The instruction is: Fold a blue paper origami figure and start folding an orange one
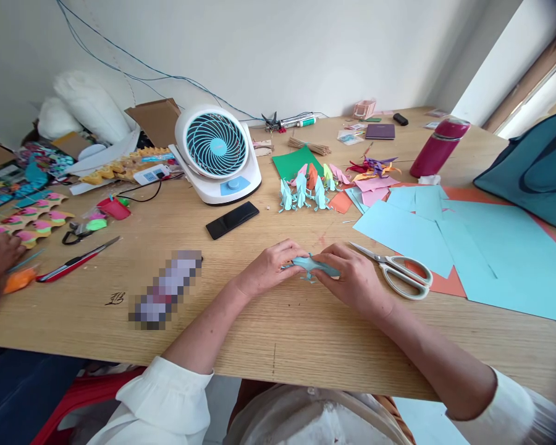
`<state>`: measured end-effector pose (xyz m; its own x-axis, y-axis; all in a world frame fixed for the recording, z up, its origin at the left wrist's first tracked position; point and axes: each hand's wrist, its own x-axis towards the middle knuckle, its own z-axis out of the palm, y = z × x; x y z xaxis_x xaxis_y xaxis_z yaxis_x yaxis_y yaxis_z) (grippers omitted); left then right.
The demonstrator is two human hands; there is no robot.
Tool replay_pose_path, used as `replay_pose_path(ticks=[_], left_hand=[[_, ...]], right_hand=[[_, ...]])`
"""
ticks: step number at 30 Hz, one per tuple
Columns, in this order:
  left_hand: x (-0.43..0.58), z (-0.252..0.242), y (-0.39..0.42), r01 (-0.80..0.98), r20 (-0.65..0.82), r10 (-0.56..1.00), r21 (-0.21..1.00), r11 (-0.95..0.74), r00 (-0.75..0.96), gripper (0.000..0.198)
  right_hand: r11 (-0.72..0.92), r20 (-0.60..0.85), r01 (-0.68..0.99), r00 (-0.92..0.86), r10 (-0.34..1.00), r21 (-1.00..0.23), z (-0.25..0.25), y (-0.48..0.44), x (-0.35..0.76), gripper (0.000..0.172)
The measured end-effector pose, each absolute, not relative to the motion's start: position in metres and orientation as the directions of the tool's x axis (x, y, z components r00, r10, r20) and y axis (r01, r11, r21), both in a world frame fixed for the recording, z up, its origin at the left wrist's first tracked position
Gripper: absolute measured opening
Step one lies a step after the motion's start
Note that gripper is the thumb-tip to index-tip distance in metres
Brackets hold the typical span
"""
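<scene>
Between my two hands is a small light blue folded paper figure, held just above the wooden table. My left hand pinches its left end with thumb and fingertips. The other end is gripped by my right hand, whose fingers hide part of the paper. Scissors with white handles lie just right of my right hand. Beyond my hands stand several similar folded paper figures in light blue, pink, orange and yellow-green. Large light blue paper sheets spread over orange paper at the right.
A white fan stands at the back, with a black phone before it. A magenta bottle and a teal bag are at right. On the left are a red-handled knife and another person's hand. A pixelated object lies nearer.
</scene>
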<state>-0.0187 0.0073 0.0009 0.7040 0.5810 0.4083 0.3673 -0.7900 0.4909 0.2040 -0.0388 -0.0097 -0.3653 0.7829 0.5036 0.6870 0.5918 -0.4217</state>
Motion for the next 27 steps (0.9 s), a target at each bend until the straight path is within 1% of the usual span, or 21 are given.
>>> replay_pose_path(ticks=[4,6,8,11,15,27], left_hand=[[-0.0173,0.0,0.0065,0.361,0.409,0.578,0.495,-0.791,0.706,0.023],[-0.0165,0.0,0.006,0.355,0.409,0.575,0.498,-0.791,0.708,0.023],[-0.0157,0.0004,0.0054,0.349,0.415,0.574,0.501,-0.792,0.707,0.023],[-0.0145,0.0006,0.0046,0.354,0.432,0.583,0.502,-0.789,0.688,0.023],[-0.0136,-0.0017,0.0047,0.368,0.435,0.597,0.503,-0.782,0.674,0.022],[-0.0135,-0.0018,0.0044,0.368,0.485,0.588,0.477,-0.798,0.647,0.026]], right_hand=[[0.592,0.524,0.705,-0.358,0.773,-0.391,-0.0088,-0.0394,0.2021,0.011],[0.587,0.533,0.708,-0.345,0.773,-0.394,-0.0085,-0.0396,0.2014,0.01],[0.586,0.54,0.698,-0.331,0.774,-0.412,-0.0087,-0.0395,0.2012,0.01],[0.599,0.537,0.644,-0.327,0.777,-0.475,-0.0106,-0.0386,0.2025,0.011],[0.593,0.499,0.582,-0.337,0.798,-0.556,-0.0141,-0.0367,0.2054,0.014],[0.574,0.479,0.574,-0.327,0.814,-0.583,-0.008,-0.0383,0.2056,0.013]])
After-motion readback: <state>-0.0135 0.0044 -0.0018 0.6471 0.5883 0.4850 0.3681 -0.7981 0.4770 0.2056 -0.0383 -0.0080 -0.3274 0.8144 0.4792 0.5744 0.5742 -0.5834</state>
